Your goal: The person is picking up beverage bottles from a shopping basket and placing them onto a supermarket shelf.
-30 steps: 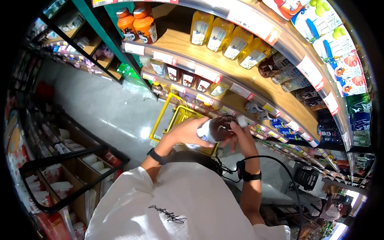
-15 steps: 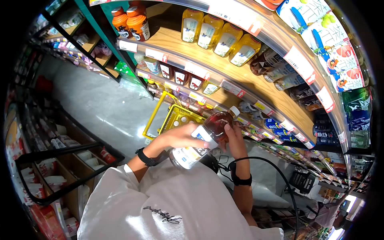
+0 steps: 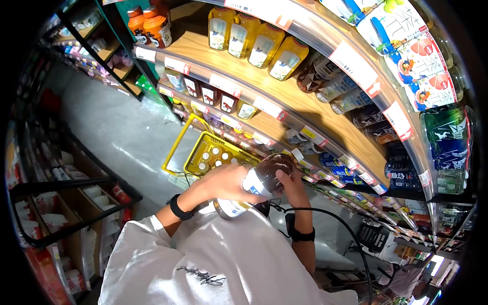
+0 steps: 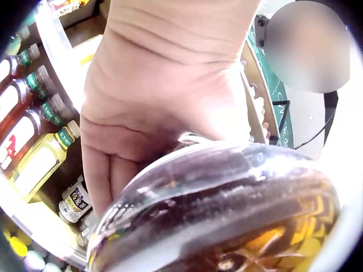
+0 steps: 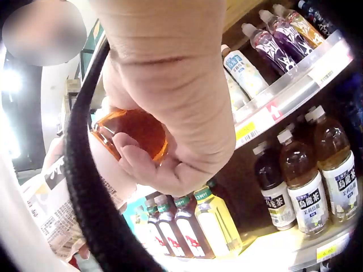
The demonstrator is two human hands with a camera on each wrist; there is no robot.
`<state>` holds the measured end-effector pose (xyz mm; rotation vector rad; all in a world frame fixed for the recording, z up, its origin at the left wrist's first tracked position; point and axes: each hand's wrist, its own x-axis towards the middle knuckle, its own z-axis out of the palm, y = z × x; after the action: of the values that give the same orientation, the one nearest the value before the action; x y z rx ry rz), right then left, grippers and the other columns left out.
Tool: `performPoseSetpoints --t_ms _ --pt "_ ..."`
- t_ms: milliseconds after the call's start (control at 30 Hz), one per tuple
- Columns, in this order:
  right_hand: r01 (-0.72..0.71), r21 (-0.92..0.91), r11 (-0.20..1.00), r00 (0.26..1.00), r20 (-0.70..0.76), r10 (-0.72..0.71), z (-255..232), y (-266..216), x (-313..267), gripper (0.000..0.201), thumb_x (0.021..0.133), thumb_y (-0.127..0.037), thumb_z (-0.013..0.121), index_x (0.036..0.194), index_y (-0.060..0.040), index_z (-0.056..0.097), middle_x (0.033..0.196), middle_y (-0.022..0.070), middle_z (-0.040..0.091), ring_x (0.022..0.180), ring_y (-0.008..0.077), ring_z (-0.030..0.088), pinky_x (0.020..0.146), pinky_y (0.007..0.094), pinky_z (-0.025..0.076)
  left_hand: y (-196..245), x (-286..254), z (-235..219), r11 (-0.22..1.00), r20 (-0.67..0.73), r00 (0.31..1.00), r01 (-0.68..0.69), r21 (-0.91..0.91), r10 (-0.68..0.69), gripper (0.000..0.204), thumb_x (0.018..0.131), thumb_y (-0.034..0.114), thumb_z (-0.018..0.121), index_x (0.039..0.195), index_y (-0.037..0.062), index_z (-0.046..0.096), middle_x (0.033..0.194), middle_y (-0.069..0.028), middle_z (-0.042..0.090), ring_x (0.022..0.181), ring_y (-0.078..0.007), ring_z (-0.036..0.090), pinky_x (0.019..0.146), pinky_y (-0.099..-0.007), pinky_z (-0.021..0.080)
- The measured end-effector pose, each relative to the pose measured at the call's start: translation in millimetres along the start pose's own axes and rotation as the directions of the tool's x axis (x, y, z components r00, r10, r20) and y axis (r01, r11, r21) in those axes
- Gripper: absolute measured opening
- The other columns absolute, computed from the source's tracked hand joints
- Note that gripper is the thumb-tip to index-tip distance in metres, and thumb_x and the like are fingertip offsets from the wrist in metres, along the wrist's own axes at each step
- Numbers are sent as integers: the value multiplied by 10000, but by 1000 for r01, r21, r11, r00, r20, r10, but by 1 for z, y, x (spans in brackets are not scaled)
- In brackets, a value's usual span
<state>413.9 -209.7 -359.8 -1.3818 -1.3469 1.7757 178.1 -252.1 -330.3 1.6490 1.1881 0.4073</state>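
A tea bottle [image 3: 272,170] with dark brown contents and a white label is held slantwise in front of the chest, white cap toward the shelves. My left hand [image 3: 229,182] grips its labelled lower part, with the thumb across the label. Around the upper, unlabelled part my right hand [image 3: 291,184] curls its fingers. In the left wrist view the clear bottom of the bottle [image 4: 215,221] fills the foreground. From the right wrist, the amber upper part of the bottle [image 5: 144,136] shows between fingers and palm; the cap is hidden there.
Beyond the hands a yellow shopping basket [image 3: 189,163] holds several white-capped bottles. Curved drink shelves [image 3: 234,66] run along the front and right. A black cable [image 3: 351,234] loops from the right wrist. At left stands a rack with a black frame [image 3: 76,229].
Both hands keep hold of the bottle while its tilt changes: its label swung into fuller view half a second ago and is now partly covered again. Shelves and basket have shifted left in view.
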Motion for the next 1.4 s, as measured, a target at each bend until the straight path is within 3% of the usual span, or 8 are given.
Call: performPoseSetpoints --t_ms 233,367,600,667,800,1133,1200,1400 --pt "248 -21 969 964 110 -244 -21 -11 -9 608 791 -123 867 1304 8 567 1175 114 699 1094 177 669 978 360 551 -9 24 26 990 -131 988 -91 -103 78 694 701 393 903 1200 -7 634 1017 -199 735 931 -372 722 832 -415 573" --pt "494 -701 514 843 243 -480 -14 -36 -18 823 669 -287 934 1373 -81 560 1249 164 652 1004 335 714 862 406 576 -28 54 47 968 -406 884 -251 2 230 679 700 69 829 1318 27 550 1295 -198 603 1232 -393 594 994 -431 511" --pt "338 -583 738 938 143 -317 -47 -18 -21 879 834 -274 852 1544 -19 401 1325 226 622 1002 308 705 811 375 573 -85 123 76 925 -532 771 -374 67 350 723 716 -51 794 1378 36 517 1388 -204 572 1347 -397 528 1136 -439 433" --pt "345 -662 665 937 204 -283 -75 14 -21 800 874 -363 807 1509 -39 444 941 214 727 753 351 711 700 410 567 -105 145 78 912 -553 742 -400 89 379 731 708 -79 771 1382 24 507 1396 -209 558 1362 -400 511 1148 -438 419" --pt "67 -742 667 997 74 -17 -111 21 -46 685 888 -364 790 1424 -23 533 896 192 732 783 331 714 731 410 560 -122 182 70 902 -490 758 -376 210 430 763 657 -171 653 1383 0 488 1438 -206 512 1391 -401 467 1168 -436 398" --pt "-76 -494 866 963 -261 -64 -170 85 -94 475 917 -220 787 1286 15 601 866 89 746 785 147 703 709 314 535 -165 259 88 963 -444 857 -205 173 262 518 772 6 701 1260 -6 527 1220 -266 550 1172 -450 530 947 -481 475" --pt "-4 -483 876 958 -253 -135 -179 98 -101 445 917 -182 789 1281 2 613 868 91 747 790 143 703 700 313 534 -177 268 97 916 -541 742 -359 179 396 435 828 56 727 1215 -17 544 1133 -239 609 1073 -407 606 850 -441 517" --pt "-66 -490 869 944 -313 -104 -196 77 -98 425 931 -292 766 1240 -23 652 934 155 764 798 226 720 737 354 554 -135 266 76 843 -364 925 -107 -527 -110 217 857 132 836 899 -58 741 789 -111 751 678 -177 685 616 -330 552"
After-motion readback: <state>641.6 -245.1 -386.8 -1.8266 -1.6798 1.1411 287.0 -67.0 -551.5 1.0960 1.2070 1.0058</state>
